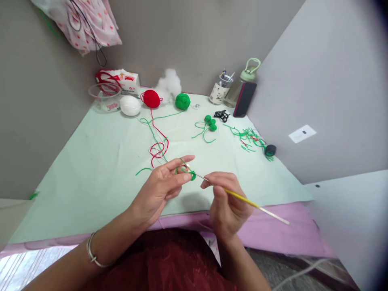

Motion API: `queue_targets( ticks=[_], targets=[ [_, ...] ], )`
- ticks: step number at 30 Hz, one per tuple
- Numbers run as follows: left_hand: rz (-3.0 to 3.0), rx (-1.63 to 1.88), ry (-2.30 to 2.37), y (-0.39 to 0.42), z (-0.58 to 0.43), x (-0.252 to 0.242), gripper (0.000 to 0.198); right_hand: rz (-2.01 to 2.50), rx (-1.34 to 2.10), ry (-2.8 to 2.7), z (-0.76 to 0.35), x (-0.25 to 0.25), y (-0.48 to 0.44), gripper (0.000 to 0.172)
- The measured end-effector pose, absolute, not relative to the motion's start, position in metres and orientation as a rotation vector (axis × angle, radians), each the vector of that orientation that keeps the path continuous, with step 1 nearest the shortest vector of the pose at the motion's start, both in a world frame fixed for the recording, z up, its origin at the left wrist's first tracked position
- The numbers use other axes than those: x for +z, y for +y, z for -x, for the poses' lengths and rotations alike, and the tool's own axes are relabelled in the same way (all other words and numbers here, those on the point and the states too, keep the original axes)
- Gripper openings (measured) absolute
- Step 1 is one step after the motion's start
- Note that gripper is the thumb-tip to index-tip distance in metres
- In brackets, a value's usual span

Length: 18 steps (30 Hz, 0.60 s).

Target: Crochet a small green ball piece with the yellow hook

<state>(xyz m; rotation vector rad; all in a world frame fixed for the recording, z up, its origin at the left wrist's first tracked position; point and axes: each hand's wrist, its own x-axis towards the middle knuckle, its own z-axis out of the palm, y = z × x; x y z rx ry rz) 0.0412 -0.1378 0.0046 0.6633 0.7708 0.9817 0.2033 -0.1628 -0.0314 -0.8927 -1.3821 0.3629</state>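
Note:
Between thumb and fingers, my left hand point(165, 182) pinches a small green crochet piece point(193, 176), with green yarn running over the raised index finger. My right hand point(227, 200) grips a crochet hook point(242, 197) with a yellow handle and pale end. The hook's metal tip meets the green piece. Beyond my hands, a green yarn ball point(182, 101), a red yarn ball point(151, 98) and a white yarn ball point(130, 106) sit in a row. Loose red yarn point(157, 149) curls on the table behind my left hand.
Small green crocheted balls point(212, 122) lie near a black hair claw point(222, 116). Green yarn scraps point(248, 135) and a black roll point(270, 150) are at right. Behind stand a pen cup point(220, 91), a bottle point(239, 87), a phone point(245, 100), white stuffing point(168, 85) and a clear tub point(104, 91).

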Motion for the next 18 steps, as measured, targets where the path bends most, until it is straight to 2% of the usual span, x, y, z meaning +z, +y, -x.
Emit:
queue_targets(
  ticks=[5, 9, 15, 18],
  targets=[
    [-0.862, 1.057, 0.894, -0.141, -0.043, 0.002, 0.041, 0.861, 0.636, -1.193, -0.209, -0.020, -0.165, 0.018],
    [-0.961, 1.055, 0.853, -0.145, -0.051, -0.001, 0.039, 0.820, 0.758, -1.155, -0.203, -0.023, -0.162, 0.016],
    [-0.928, 1.041, 0.819, -0.143, -0.051, -0.004, 0.029, 0.855, 0.682, -1.215, -0.198, -0.029, -0.161, 0.018],
    [-0.875, 1.015, 0.827, -0.141, -0.049, -0.003, 0.039, 0.857, 0.664, -1.262, -0.200, -0.028, -0.162, 0.016]
  ],
)
